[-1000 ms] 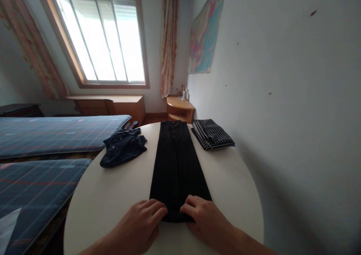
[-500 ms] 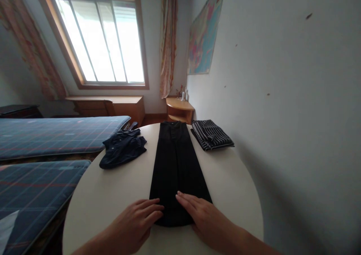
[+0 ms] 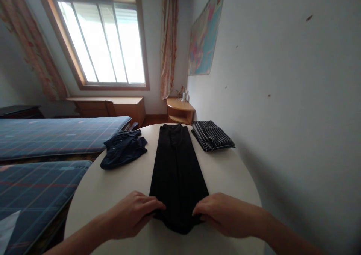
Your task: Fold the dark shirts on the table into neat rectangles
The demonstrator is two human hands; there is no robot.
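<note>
Black trousers point(image 3: 178, 168) lie lengthwise down the middle of the round white table point(image 3: 118, 187), waistband at the far end. At the near end, my left hand point(image 3: 138, 211) pinches the left edge of the cloth. My right hand point(image 3: 216, 211) grips the right edge, its fingers closed over the fabric. Between my hands the near end of the trousers sags to a rounded point. A crumpled dark navy garment point(image 3: 122, 149) rests at the table's far left, and a folded black-and-white striped cloth point(image 3: 213, 135) at the far right.
Two blue plaid mattresses point(image 3: 56, 135) stand to the left of the table. The white wall point(image 3: 282, 135) runs close along the right side. Behind the table are a small corner shelf point(image 3: 180, 104) and a wooden desk point(image 3: 126, 101) beneath the window.
My hands, which lay on the trousers with fingers extended, have moved apart to the edges and closed on the cloth. The trousers have shifted slightly towards me.
</note>
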